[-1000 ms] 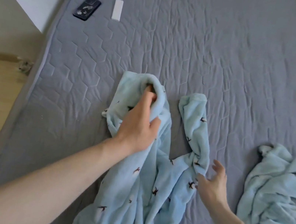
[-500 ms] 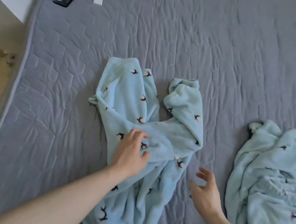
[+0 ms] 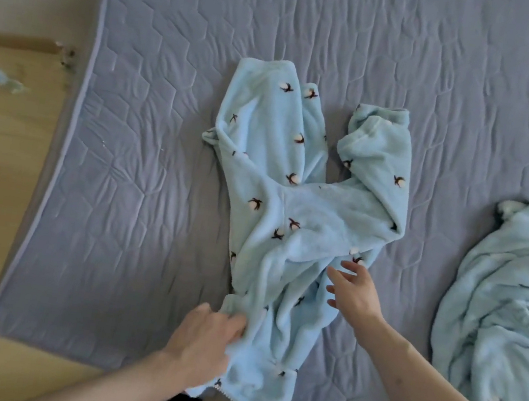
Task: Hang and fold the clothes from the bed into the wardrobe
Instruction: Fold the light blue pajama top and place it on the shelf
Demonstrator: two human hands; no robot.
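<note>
On the grey bed (image 3: 141, 181), blue fleece trousers (image 3: 292, 211) are laid lengthwise, legs pointing away. Their near edge is gripped by the left hand (image 3: 204, 340). The right hand (image 3: 354, 291) is relaxed, fingers spread, touching them.

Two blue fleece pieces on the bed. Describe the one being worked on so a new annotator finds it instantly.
Start at the grey quilted mattress. The fleece pants lie near its middle, two legs pointing away, waistband at the near edge, with the left hand and the right hand on them. The other fleece garment is a crumpled heap at the right edge, untouched.
</note>
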